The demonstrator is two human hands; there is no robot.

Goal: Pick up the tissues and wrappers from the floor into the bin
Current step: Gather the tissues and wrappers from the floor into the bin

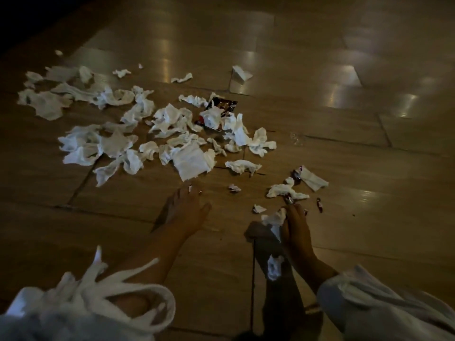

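Several crumpled white tissues (172,134) lie scattered over the tiled floor ahead of me. A dark red wrapper (222,104) sits among them, and small wrapper scraps (295,175) lie to the right. My left hand (184,212) reaches forward with fingers spread, its fingertips near two tiny scraps (190,189) on the floor. My right hand (296,225) grips a wad of white tissue (273,219) beside more tissue (286,190) on the floor. No bin is in view.
A folded white paper (241,73) lies farther off on the glossy tiles. A clear plastic scrap (296,138) sits to the right of the pile. White sleeves (98,291) fill the lower corners. A dark shape (273,279) lies under my right hand.
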